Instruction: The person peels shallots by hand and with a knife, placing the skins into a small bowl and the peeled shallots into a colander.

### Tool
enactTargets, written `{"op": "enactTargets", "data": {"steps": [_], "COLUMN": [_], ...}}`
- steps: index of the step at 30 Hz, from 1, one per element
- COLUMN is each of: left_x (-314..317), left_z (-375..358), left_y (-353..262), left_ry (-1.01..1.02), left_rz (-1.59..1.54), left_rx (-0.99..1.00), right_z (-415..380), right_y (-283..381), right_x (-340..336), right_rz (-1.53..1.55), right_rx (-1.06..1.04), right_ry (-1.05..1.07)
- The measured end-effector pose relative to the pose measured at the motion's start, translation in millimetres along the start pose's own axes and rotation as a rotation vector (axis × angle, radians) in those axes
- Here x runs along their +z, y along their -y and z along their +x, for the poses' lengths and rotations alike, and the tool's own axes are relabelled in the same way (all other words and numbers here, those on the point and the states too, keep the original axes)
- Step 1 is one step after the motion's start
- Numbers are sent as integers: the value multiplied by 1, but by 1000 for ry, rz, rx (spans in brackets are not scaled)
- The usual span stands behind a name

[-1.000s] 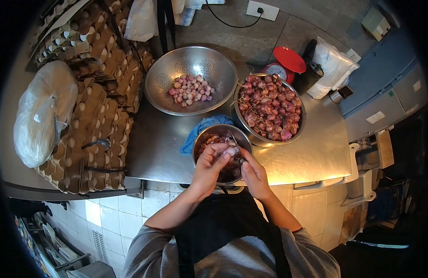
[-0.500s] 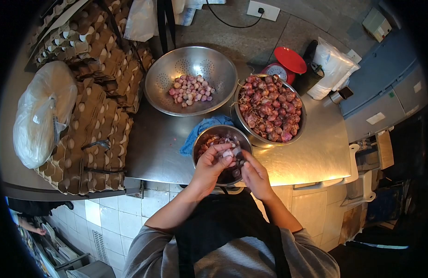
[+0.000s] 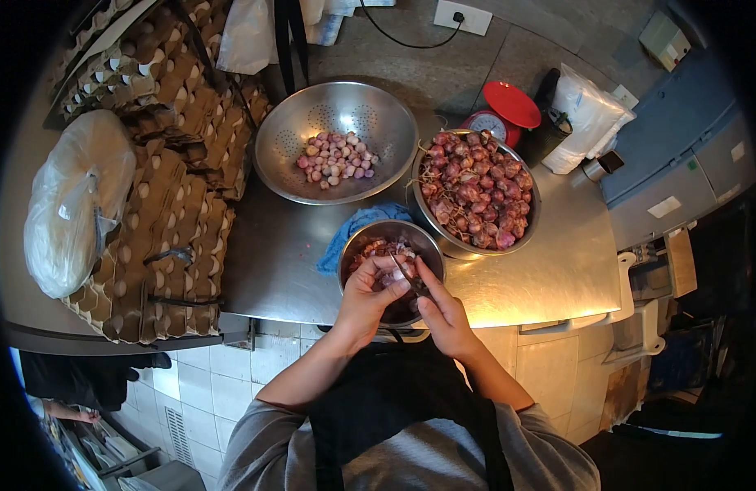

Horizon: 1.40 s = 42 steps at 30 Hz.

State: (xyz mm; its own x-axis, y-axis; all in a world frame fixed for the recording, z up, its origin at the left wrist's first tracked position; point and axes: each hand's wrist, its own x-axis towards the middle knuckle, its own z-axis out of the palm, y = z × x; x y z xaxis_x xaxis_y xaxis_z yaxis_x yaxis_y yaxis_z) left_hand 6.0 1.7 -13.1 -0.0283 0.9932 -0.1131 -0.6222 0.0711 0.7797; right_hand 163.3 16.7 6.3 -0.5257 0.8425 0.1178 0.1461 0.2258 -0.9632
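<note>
Both of my hands are above a steel bowl (image 3: pixel 432 238), which has reddish onion skins (image 3: pixel 378 248) in it. My left hand (image 3: pixel 363 300) pinches a small pale shallot (image 3: pixel 389 277), partly covered by the fingers. In my right hand (image 3: pixel 447 317) is a small knife (image 3: pixel 405 271), its blade close against the shallot. A steel colander (image 3: pixel 292 123) behind the bowl holds peeled shallots (image 3: pixel 335 159). To its right, a large steel pot (image 3: pixel 446 240) is heaped with unpeeled shallots (image 3: pixel 479 194).
A blue cloth (image 3: pixel 338 245) lies beside the bowl on the steel table (image 3: pixel 271 282). Stacked egg trays (image 3: pixel 161 237) and a tied plastic bag (image 3: pixel 71 204) stand left. A red scale (image 3: pixel 511 105) is behind the pot. Another person's hand (image 3: pixel 87 416) shows at lower left.
My right hand has turned and brought the knife blade up against the shallot. The left hand has barely moved. At lower left, the other person has come further into view.
</note>
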Motion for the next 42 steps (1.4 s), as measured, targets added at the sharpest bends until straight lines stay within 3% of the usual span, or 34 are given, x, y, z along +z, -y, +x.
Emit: {"op": "enactTargets", "data": {"steps": [5,7,9,13,21,24,27,30,34,37,42], "left_x": [3,6,6,3,5,3,3,10,10,9,10], "left_z": [-1,-3,-2,-2,-3,-4,-6,-9,-7,-6,-3], "left_y": [-4,-7,-6,-2,-4,-3,-4,-11,-12,-15,-12], "left_ry": [7,18,6,-7,-11,-14,16,44,61,33,-41], "left_rz": [29,8,14,36,41,57,63,68,38,3,-95], "left_rx": [-5,-20,-13,41,64,58,37,12,-21,-53,-82], "right_z": [3,3,7,-5,-4,-3,-3,6,9,6,-5], "right_y": [-11,-16,-24,-3,-2,-4,-10,-28,-16,-19,-11], "right_x": [-6,-10,-8,-3,0,1,-5,-9,-12,-12,-12], "right_rz": [23,163,316,198,-163,-135,23,72,92,-17,185], "right_rx": [81,173,100,146,-8,-46,190,63,106,60,257], "right_ry": [-64,-117,-122,-5,-5,-42,-69,-176,-225,-188,30]}}
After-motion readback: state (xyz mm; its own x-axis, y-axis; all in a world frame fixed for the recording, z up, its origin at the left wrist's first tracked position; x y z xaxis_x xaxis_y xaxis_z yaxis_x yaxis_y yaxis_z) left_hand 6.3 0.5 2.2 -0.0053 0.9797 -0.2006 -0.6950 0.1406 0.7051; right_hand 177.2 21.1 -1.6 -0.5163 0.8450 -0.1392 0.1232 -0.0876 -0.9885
